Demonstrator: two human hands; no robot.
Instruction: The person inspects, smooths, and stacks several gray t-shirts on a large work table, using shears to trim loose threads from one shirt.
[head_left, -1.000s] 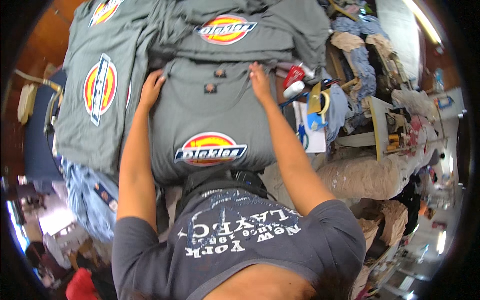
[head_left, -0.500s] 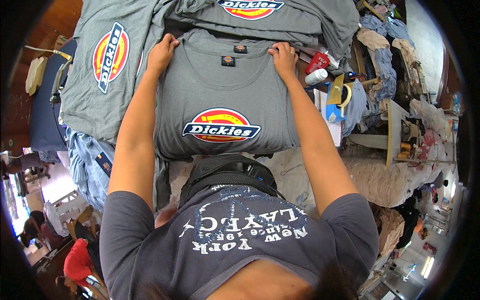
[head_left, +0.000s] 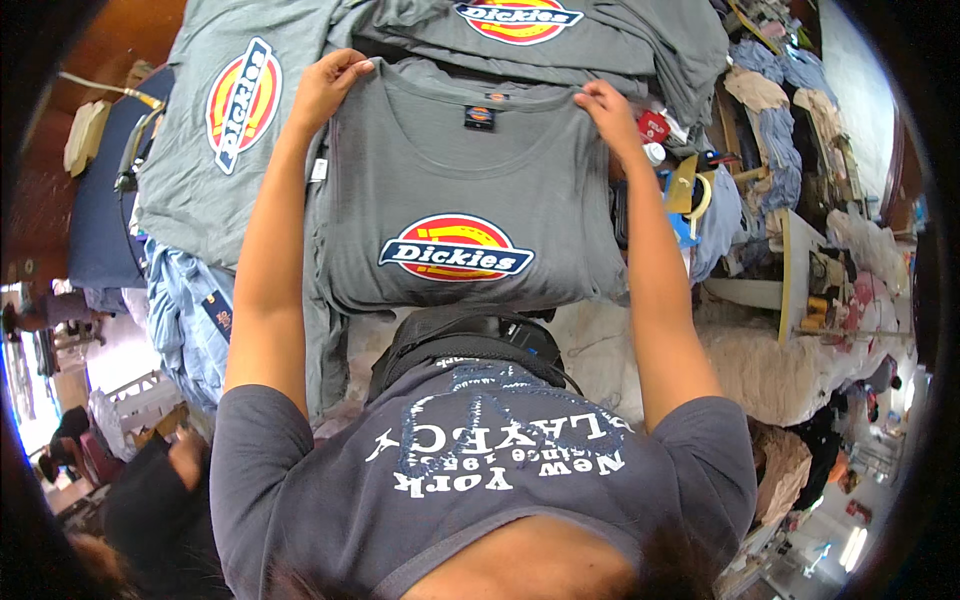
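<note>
A grey T-shirt [head_left: 470,195] with a red, yellow and blue printed emblem [head_left: 457,247] lies folded in front of me, neckline away from me. My left hand [head_left: 327,88] pinches its left shoulder edge, and my right hand [head_left: 612,117] pinches the right one. Between the two hands the upper edge is stretched out and looks slightly raised. Inside the wide neck sits a small dark label [head_left: 479,117]. Another label [head_left: 497,96] peeks out just behind it, on a similar grey garment underneath, most of which is covered.
More grey printed shirts [head_left: 190,205] are spread at the left and far side. Light blue garments [head_left: 185,310] hang at the left. Past my right forearm are a tape dispenser [head_left: 690,205], a red packet [head_left: 653,127] and heaped cloth. Someone in dark clothing [head_left: 160,510] is at lower left.
Both hands have lifted and spread the shirt's shoulders a little, covering more of the label behind. The whole view has shifted slightly. At lower left, dark clothing shows where red clothing was.
</note>
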